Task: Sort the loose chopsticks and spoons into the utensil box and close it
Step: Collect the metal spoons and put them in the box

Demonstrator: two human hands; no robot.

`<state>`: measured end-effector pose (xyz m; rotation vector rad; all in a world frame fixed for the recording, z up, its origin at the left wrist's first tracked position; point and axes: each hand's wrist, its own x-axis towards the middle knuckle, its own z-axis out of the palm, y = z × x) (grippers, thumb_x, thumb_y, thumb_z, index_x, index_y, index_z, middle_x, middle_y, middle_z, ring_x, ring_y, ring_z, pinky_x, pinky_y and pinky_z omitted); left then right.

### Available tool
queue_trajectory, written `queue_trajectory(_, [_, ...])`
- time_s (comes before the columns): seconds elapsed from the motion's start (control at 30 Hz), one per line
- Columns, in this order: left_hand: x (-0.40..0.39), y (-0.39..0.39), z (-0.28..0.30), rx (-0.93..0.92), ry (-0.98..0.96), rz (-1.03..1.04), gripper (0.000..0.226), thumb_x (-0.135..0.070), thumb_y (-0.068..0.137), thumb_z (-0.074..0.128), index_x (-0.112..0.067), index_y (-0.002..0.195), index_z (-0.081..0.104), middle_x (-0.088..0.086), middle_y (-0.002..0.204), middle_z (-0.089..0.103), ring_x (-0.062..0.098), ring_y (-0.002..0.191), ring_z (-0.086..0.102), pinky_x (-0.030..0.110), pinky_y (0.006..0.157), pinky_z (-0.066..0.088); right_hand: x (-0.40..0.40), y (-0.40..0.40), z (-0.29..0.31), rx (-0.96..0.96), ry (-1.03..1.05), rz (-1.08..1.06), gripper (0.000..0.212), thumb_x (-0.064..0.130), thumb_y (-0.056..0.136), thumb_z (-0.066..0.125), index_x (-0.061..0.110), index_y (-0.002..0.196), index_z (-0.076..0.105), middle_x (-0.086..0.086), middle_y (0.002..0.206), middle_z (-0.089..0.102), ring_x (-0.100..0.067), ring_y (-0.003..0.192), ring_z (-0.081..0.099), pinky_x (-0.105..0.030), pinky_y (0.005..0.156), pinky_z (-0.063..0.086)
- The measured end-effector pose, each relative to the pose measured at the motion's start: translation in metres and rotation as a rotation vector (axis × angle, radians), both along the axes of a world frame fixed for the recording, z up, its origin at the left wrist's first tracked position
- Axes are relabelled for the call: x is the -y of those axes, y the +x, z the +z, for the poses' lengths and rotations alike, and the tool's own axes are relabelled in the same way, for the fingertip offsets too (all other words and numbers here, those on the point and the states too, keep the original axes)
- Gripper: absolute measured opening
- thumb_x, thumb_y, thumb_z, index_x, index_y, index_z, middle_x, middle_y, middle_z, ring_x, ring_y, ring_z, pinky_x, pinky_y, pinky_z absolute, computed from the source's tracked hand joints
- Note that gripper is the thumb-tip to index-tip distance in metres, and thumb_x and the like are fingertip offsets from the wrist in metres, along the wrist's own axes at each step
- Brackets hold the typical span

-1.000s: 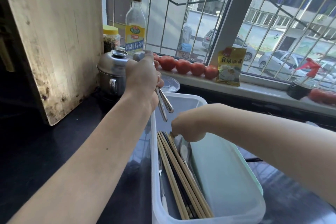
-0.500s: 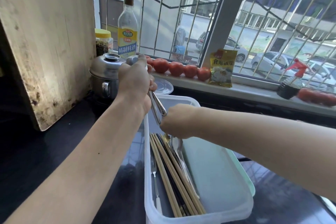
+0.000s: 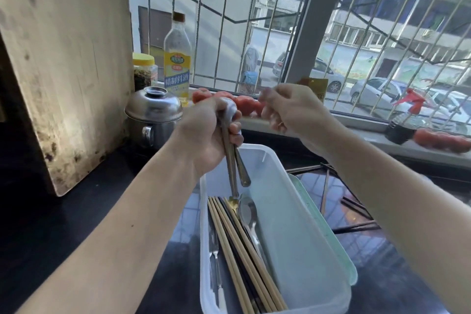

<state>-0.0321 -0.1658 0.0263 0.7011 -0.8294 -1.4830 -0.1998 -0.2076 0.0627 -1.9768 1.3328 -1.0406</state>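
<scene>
A translucent white utensil box [image 3: 316,242] lies lengthwise on the dark counter. Along its left side lie wooden and dark chopsticks [image 3: 239,250], with a metal spoon [image 3: 248,211] beside them. My left hand [image 3: 206,135] is raised over the box's far end, shut on a bundle of metal spoons [image 3: 233,158] whose handles point down into the box. My right hand [image 3: 293,109] hovers beside it at the same height, fingers loosely curled, with nothing in it. A pale green lid [image 3: 328,229] rests against the box's right wall. Loose chopsticks [image 3: 354,211] lie on the counter right of the box.
A large wooden cutting board [image 3: 63,58] leans at the left. A steel pot [image 3: 153,115] stands behind the box, with a cooking-wine bottle [image 3: 177,58] and a yellow-capped jar [image 3: 144,71]. Tomatoes [image 3: 244,103] and a dark spray bottle [image 3: 402,122] sit on the windowsill.
My right hand has lifted out of the box, where it was by the spoon, and now hovers beside my left hand. The left hand keeps hold of the spoons.
</scene>
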Motion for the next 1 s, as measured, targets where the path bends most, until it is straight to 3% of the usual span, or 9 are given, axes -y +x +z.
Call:
queue_trajectory(0.1, [-0.004,-0.008,-0.001,0.152,-0.020,-0.080,0.019,-0.012,0.107,0.042,-0.005,0.106,0.060,0.005,0.076,0.057,0.014,0.062,0.051,0.030,0.058,0.043,-0.005,0.005,0.008,0.100,0.284,0.055,0.036,0.044,0.097,0.061,0.010,0.109,0.067,-0.006,0.087,0.067,-0.017,0.068,0.057,-0.029,0.061,0.049])
queue_trajectory(0.17, [-0.004,-0.009,-0.003,0.210,-0.046,-0.117,0.020,-0.012,0.108,0.044,-0.005,0.118,0.060,0.004,0.077,0.060,0.014,0.062,0.055,0.031,0.059,0.044,-0.004,0.008,0.006,0.110,0.343,0.078,0.029,0.035,0.094,0.069,0.009,0.108,0.072,-0.007,0.086,0.068,-0.014,0.068,0.056,-0.029,0.064,0.051])
queue_trajectory(0.47, [-0.003,-0.011,-0.003,0.063,0.006,-0.164,0.019,-0.020,0.108,0.047,-0.007,0.112,0.061,0.008,0.079,0.063,0.019,0.068,0.060,0.035,0.063,0.052,-0.014,0.010,0.004,0.451,0.464,0.180,0.018,0.008,0.094,0.067,0.005,0.112,0.066,-0.008,0.080,0.070,-0.013,0.064,0.062,-0.028,0.070,0.055])
queue_trajectory(0.53, [-0.001,-0.011,-0.003,-0.013,0.079,-0.082,0.021,-0.022,0.109,0.046,-0.009,0.106,0.062,0.007,0.081,0.063,0.021,0.077,0.062,0.041,0.074,0.058,-0.014,0.008,0.009,0.613,0.410,0.119,0.019,0.002,0.096,0.062,0.004,0.115,0.063,-0.010,0.081,0.066,-0.012,0.057,0.057,-0.025,0.059,0.055])
queue_trajectory(0.6, [0.005,-0.008,-0.005,-0.059,0.120,0.170,0.014,-0.019,0.108,0.048,-0.010,0.108,0.058,0.006,0.082,0.058,0.020,0.079,0.060,0.042,0.075,0.058,-0.016,0.002,0.015,0.617,0.315,0.053,0.014,0.003,0.096,0.063,0.001,0.110,0.065,-0.012,0.080,0.064,-0.013,0.054,0.058,-0.023,0.054,0.054])
queue_trajectory(0.7, [0.013,0.002,-0.007,-0.016,0.033,0.573,0.008,-0.020,0.108,0.048,-0.013,0.106,0.051,0.004,0.082,0.052,0.013,0.057,0.050,0.029,0.053,0.047,-0.027,-0.001,0.020,0.185,0.210,0.004,0.014,0.013,0.092,0.072,0.000,0.097,0.070,-0.013,0.072,0.072,-0.021,0.059,0.070,-0.028,0.060,0.060])
queue_trajectory(0.77, [0.018,0.007,-0.007,-0.019,-0.014,0.659,0.013,-0.020,0.107,0.048,-0.017,0.095,0.045,0.003,0.075,0.047,0.010,0.045,0.038,0.026,0.043,0.036,-0.034,0.010,0.011,-0.163,0.237,0.071,0.018,0.014,0.094,0.070,-0.003,0.090,0.072,-0.015,0.071,0.075,-0.024,0.063,0.075,-0.031,0.063,0.063])
queue_trajectory(0.9, [0.016,0.007,-0.005,0.045,-0.005,0.495,0.015,-0.011,0.096,0.045,-0.016,0.082,0.043,0.001,0.068,0.043,0.011,0.041,0.029,0.024,0.041,0.025,-0.027,0.040,-0.035,-0.892,0.235,0.120,0.027,0.018,0.097,0.064,0.001,0.078,0.074,-0.005,0.065,0.075,-0.016,0.060,0.075,-0.034,0.070,0.064])
queue_trajectory(1.0, [0.008,0.000,-0.004,0.020,0.043,0.321,0.016,-0.008,0.086,0.039,-0.018,0.074,0.043,0.002,0.069,0.045,0.014,0.046,0.031,0.026,0.048,0.021,-0.021,0.050,-0.065,-1.178,0.194,0.142,0.025,0.014,0.097,0.061,0.007,0.074,0.067,-0.004,0.058,0.072,-0.016,0.051,0.071,-0.031,0.064,0.063])
